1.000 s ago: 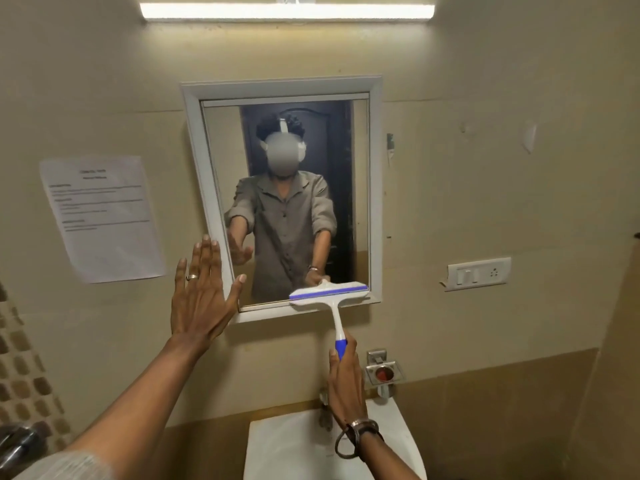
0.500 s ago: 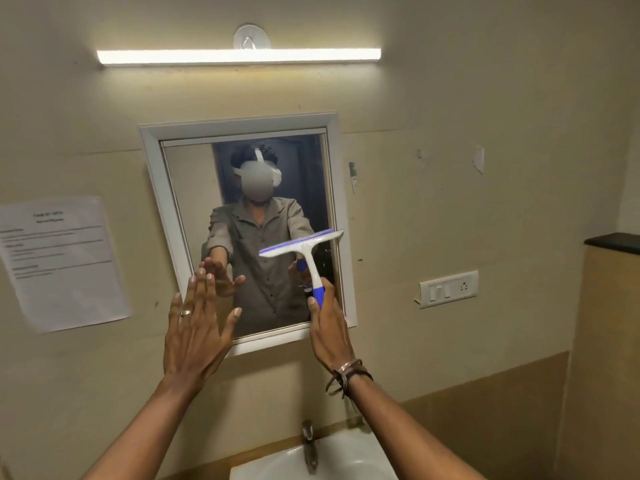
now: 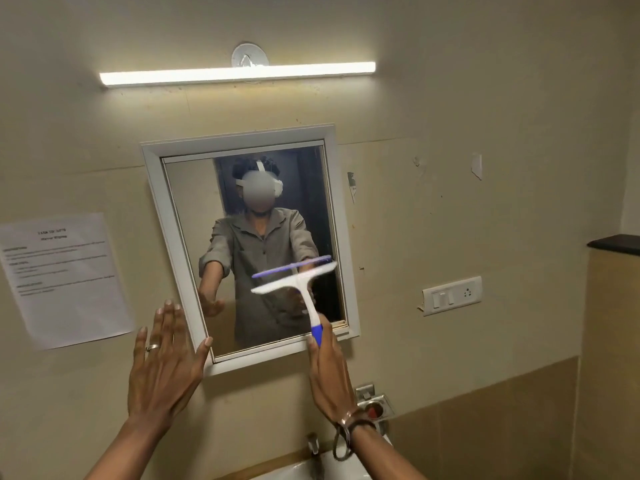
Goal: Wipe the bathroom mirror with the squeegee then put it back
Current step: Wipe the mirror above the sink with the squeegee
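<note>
Nearest the camera, the right hand (image 3: 327,370) is wrapped closed around the blue end of the squeegee (image 3: 300,285) handle, wrist bands hanging loose below it. Beside it, the left hand (image 3: 162,367) is spread wide open and flat, holding nothing, its thumb tip touching or just shy of the lower left corner of the mirror frame (image 3: 152,174). Whether the palm presses the wall can't be told.

Up the handle now: the white head sits tilted, right end higher, over the lower right part of the mirror (image 3: 194,244). The blade edge looks blurred, so contact with the glass is likely but not certain.

For a clean pass, it seems best to level that head so the whole rubber strip meets the glass, keep even pressure through the wrist, and pull in one straight stroke without lifting. The right end sits close to the frame's inner edge; catching it would break the stroke. Overlapping each pass slightly should avoid streaks.

Further out, a paper notice (image 3: 62,278) hangs on the left wall, a switch plate (image 3: 452,295) on the right, and the tube light (image 3: 237,73) glows above.
</note>
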The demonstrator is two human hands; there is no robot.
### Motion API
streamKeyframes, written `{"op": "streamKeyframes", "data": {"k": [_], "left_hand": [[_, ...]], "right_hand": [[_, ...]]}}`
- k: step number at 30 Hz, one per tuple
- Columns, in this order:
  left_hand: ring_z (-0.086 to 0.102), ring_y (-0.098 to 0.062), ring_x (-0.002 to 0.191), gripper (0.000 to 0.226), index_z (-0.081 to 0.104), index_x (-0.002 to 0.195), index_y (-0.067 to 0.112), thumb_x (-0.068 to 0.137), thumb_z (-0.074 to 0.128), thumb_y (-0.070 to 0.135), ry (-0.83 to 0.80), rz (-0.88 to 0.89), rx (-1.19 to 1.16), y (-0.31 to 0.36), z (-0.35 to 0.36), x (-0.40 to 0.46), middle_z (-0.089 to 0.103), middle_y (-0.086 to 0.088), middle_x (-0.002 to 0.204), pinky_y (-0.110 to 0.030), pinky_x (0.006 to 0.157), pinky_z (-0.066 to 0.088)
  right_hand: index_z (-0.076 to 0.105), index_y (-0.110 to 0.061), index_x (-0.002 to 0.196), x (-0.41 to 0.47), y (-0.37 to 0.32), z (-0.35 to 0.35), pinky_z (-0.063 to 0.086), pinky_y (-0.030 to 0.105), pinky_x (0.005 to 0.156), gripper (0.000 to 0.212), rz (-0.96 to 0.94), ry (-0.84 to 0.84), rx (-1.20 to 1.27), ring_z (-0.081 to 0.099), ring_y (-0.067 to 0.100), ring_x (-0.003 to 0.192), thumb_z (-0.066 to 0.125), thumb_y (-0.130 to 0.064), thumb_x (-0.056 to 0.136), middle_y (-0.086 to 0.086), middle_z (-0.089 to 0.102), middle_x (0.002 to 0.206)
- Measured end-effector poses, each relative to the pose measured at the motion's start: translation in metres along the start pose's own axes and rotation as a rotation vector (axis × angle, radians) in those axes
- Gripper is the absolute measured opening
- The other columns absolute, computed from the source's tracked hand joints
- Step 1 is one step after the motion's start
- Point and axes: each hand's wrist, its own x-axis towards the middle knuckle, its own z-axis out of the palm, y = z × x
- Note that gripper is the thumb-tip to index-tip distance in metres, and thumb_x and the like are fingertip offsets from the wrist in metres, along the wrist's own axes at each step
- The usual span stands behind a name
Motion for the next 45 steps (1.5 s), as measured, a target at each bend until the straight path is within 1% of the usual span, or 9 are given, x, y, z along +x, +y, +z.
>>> {"op": "streamKeyframes", "data": {"k": [9, 18, 28, 33, 37, 41, 42, 44, 45], "left_hand": [[0.028, -0.036, 0.162, 0.09, 0.021, 0.166, -0.001, 0.101, 0.029, 0.061, -0.029, -0.027, -0.009, -0.011, -0.001, -0.003, 0.023, -0.02, 0.176, -0.06, 0.129, 0.022], [0.027, -0.033, 0.162, 0.091, 0.02, 0.167, 0.001, 0.101, 0.027, 0.063, -0.007, -0.048, -0.027, -0.023, 0.003, -0.011, 0.021, -0.017, 0.177, -0.057, 0.131, 0.021], [0.033, -0.035, 0.16, 0.09, 0.022, 0.166, -0.001, 0.101, 0.031, 0.059, 0.027, -0.021, -0.046, -0.014, 0.009, -0.006, 0.024, -0.019, 0.176, -0.054, 0.13, 0.018], [0.028, -0.036, 0.162, 0.09, 0.023, 0.167, 0.0, 0.105, 0.018, 0.064, 0.044, 0.006, -0.03, -0.008, 0.016, 0.002, 0.021, -0.019, 0.177, -0.05, 0.132, 0.011], [0.021, -0.034, 0.164, 0.091, 0.015, 0.17, 0.008, 0.102, 0.025, 0.067, 0.025, -0.004, -0.072, -0.009, 0.027, 0.008, 0.013, -0.012, 0.18, -0.05, 0.135, 0.009], [0.017, -0.029, 0.164, 0.088, 0.018, 0.17, 0.008, 0.103, 0.026, 0.066, 0.054, 0.009, -0.1, -0.002, 0.022, 0.012, 0.018, -0.014, 0.179, -0.041, 0.135, 0.0], [0.018, -0.028, 0.163, 0.087, 0.019, 0.17, 0.008, 0.104, 0.023, 0.066, 0.055, 0.011, -0.106, 0.0, 0.019, 0.012, 0.022, -0.015, 0.177, -0.041, 0.134, 0.002], [0.018, -0.028, 0.162, 0.088, 0.015, 0.171, 0.011, 0.104, 0.021, 0.068, 0.055, 0.007, -0.112, 0.001, 0.016, 0.015, 0.028, -0.016, 0.175, -0.042, 0.133, 0.003], [0.018, -0.028, 0.162, 0.088, 0.012, 0.171, 0.013, 0.104, 0.021, 0.069, 0.055, 0.003, -0.119, 0.001, 0.016, 0.017, 0.028, -0.016, 0.174, -0.042, 0.133, 0.002]], "right_hand": [[0.027, -0.039, 0.137, 0.013, -0.003, 0.015, 0.06, 0.033, 0.071, 0.038, 0.07, -0.023, 0.041, 0.064, 0.012, 0.085, 0.037, -0.041, 0.101, 0.0, 0.058, 0.104], [0.023, -0.04, 0.136, -0.033, 0.02, 0.017, 0.045, 0.018, 0.053, 0.038, 0.188, -0.025, -0.037, 0.054, 0.006, 0.066, 0.037, -0.041, 0.101, -0.003, 0.052, 0.085], [0.027, -0.033, 0.141, 0.062, -0.038, -0.001, 0.06, 0.032, 0.075, 0.041, -0.025, 0.029, -0.023, 0.062, 0.012, 0.089, 0.037, -0.038, 0.102, 0.0, 0.056, 0.106], [0.022, -0.036, 0.145, 0.024, 0.005, 0.007, 0.053, 0.02, 0.08, 0.048, 0.132, -0.078, 0.022, 0.061, 0.009, 0.104, 0.038, -0.04, 0.1, -0.003, 0.057, 0.121], [0.03, -0.024, 0.145, -0.002, 0.043, 0.018, 0.049, 0.029, 0.088, 0.051, 0.325, -0.095, -0.055, 0.062, 0.023, 0.106, 0.05, -0.028, 0.099, 0.009, 0.059, 0.12], [0.045, -0.067, 0.115, -0.001, 0.08, 0.035, 0.043, 0.03, 0.088, 0.047, 0.469, -0.144, 0.019, 0.061, 0.027, 0.106, 0.061, -0.029, 0.093, 0.008, 0.061, 0.116], [0.053, -0.061, 0.118, -0.001, 0.086, 0.034, 0.043, 0.028, 0.086, 0.044, 0.448, -0.182, 0.051, 0.06, 0.024, 0.101, 0.068, -0.032, 0.088, 0.01, 0.062, 0.116], [0.055, -0.013, 0.136, 0.01, 0.064, 0.025, 0.042, 0.01, 0.073, 0.066, 0.426, -0.18, 0.08, 0.054, 0.01, 0.083, 0.078, -0.036, 0.079, 0.017, 0.059, 0.117], [0.049, 0.001, 0.136, 0.017, 0.042, 0.021, 0.042, 0.005, 0.069, 0.062, 0.427, -0.145, 0.089, 0.05, 0.005, 0.078, 0.075, -0.024, 0.085, 0.021, 0.058, 0.12]]}}
